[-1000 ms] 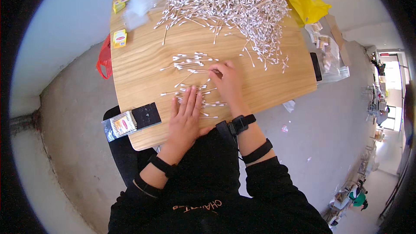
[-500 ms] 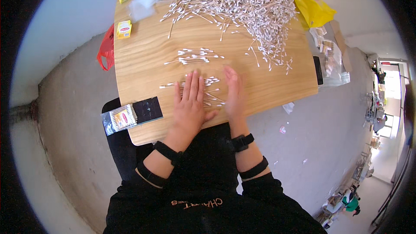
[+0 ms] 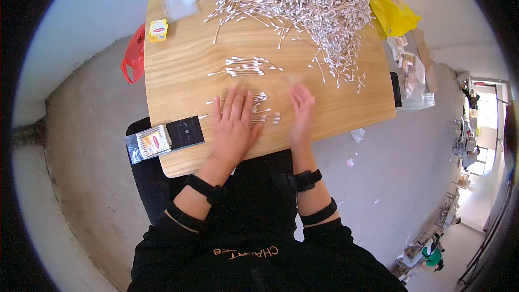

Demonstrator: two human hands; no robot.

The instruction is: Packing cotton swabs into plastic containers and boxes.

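Observation:
My left hand (image 3: 233, 127) lies flat, fingers stretched, over a small group of cotton swabs (image 3: 263, 109) near the table's front edge. It covers the middle of that group; swab tips stick out on both sides. To the right, my right hand (image 3: 303, 114) is held on edge with fingers extended, apart from the swab ends and holding nothing. Just beyond my hands a second small group of cotton swabs (image 3: 246, 67) lies roughly side by side. A big heap of loose cotton swabs (image 3: 308, 5) spreads over the far part of the table.
On the wooden table (image 3: 184, 75), yellow cards (image 3: 158, 31) and clear bags (image 3: 184, 0) lie at left. A packed swab bag (image 3: 151, 143) rests on a dark pad (image 3: 186, 134) at the near left corner. Yellow (image 3: 392, 13) and red bags (image 3: 133, 57) hang at the edges.
My right hand has moved a little to the right, away from the swabs. My left hand has slid slightly, and the swabs by it have shifted closer together.

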